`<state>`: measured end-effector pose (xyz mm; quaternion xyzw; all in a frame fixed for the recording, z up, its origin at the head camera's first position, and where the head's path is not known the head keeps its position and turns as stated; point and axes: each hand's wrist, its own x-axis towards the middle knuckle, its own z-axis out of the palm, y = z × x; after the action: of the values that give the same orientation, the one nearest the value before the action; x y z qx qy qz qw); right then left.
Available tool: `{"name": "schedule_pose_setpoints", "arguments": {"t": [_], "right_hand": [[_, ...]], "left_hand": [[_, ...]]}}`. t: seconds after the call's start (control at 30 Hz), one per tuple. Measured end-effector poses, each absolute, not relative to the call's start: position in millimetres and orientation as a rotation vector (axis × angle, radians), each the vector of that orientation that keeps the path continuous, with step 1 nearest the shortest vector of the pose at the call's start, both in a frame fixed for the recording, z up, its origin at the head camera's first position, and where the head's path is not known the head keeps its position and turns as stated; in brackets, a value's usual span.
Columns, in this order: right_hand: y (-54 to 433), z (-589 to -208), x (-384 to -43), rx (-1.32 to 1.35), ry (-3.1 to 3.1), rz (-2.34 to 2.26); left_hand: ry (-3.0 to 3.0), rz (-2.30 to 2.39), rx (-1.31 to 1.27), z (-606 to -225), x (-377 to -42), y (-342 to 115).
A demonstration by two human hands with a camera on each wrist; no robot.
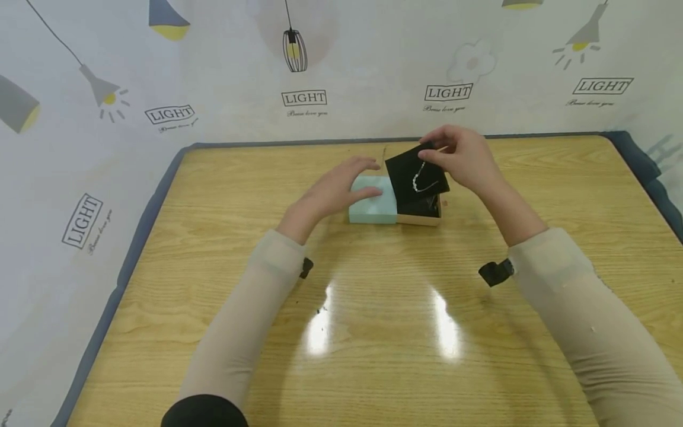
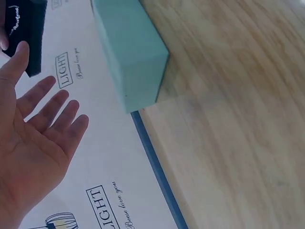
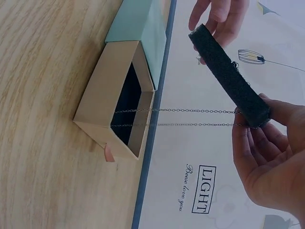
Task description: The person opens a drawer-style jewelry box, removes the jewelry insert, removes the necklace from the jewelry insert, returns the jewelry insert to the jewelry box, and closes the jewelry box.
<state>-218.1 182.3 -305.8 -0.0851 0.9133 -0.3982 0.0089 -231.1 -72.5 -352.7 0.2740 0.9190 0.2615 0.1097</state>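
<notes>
Pad sits pinched in our right hand; box lies below-left of that hand, chain strung between. Our left hand, fingers spread, hovers nearer the box.

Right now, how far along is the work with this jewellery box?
Looks done: the drawer is partly out of its mint sleeve. In hand: the right hand pinches the black pad above the drawer; the left hand, open, holds nothing. Probably left: settling the chain, which runs from pad into drawer, whether packing or unpacking.
</notes>
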Motion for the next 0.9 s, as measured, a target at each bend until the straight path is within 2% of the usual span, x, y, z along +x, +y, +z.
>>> {"name": "schedule_pose_setpoints", "arguments": {"t": [0.9], "right_hand": [[170.1,-279.8,-211.2,-0.439,2.828,-1.286]], "left_hand": [[2.578,1.210,0.863,-313.2,-213.0,-56.7]]}}
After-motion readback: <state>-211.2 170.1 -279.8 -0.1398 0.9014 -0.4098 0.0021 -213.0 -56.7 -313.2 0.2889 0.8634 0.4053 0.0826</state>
